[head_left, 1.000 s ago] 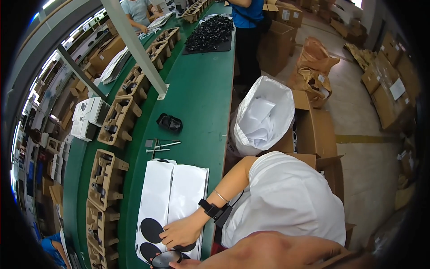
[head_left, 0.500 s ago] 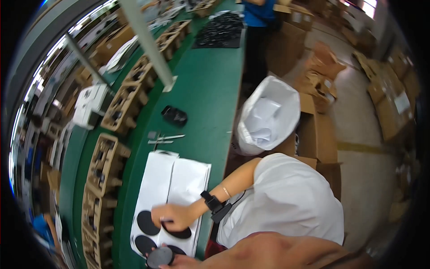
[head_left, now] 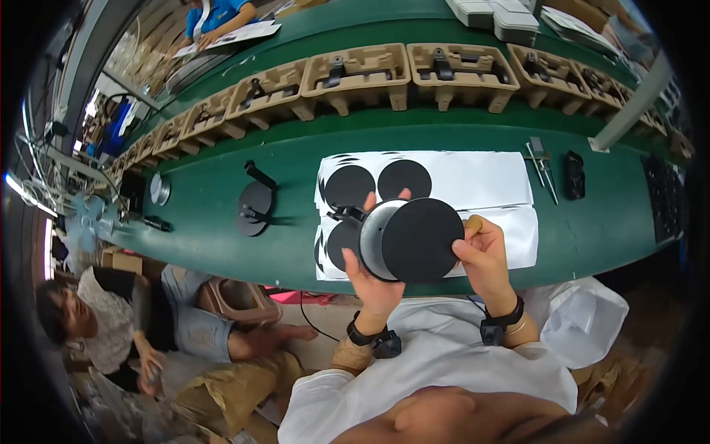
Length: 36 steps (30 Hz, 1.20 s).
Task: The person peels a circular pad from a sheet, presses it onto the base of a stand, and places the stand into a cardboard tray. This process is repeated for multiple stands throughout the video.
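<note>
Compared with the earlier frame, both hands have risen from the white sheets and the view has swung to face the table squarely. Left hand grips the grey rim of a round drum-shaped part from below, fingers wrapped around it. Right hand pinches the part's black disc face at its right edge. The part is held above the near edge of the green table, over white backing sheets bearing black round pads. A black stand sits to the left; moulded pulp trays line the far side.
</note>
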### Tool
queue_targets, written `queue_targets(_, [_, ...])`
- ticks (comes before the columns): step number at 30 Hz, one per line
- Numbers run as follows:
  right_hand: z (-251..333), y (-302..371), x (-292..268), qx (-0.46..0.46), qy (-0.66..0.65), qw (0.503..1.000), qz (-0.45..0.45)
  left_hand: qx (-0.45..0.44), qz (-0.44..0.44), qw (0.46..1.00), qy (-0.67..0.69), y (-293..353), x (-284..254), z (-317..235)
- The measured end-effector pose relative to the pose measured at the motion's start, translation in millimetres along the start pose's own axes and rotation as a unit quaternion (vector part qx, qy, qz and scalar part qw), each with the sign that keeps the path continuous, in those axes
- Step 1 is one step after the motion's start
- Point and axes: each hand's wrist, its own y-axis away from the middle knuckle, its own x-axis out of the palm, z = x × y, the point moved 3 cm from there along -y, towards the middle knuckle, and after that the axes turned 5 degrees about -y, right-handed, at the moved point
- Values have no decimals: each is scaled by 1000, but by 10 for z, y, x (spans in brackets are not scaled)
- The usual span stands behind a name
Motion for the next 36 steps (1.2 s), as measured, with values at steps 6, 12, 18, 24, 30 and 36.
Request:
queue_targets(6, [-108,125,47,48,-57,997,-3,-14,61,998,3,137,129,88])
queue_targets(12, [-123,159,82,33,-63,997,-13,-8,66,998,-9,157,129,58])
queue_targets(18, [-222,152,130,12,-44,999,-13,-4,77,997,-18,156,71,-9])
queue_targets(24, [-268,138,233,-10,-15,1000,-15,3,91,995,-42,151,16,-96])
queue_targets(30, [-315,134,303,-6,22,999,-27,-25,55,998,-19,172,-71,-153])
queue_targets(36, [-277,15,317,35,222,974,-32,29,60,992,-110,255,-213,-150])
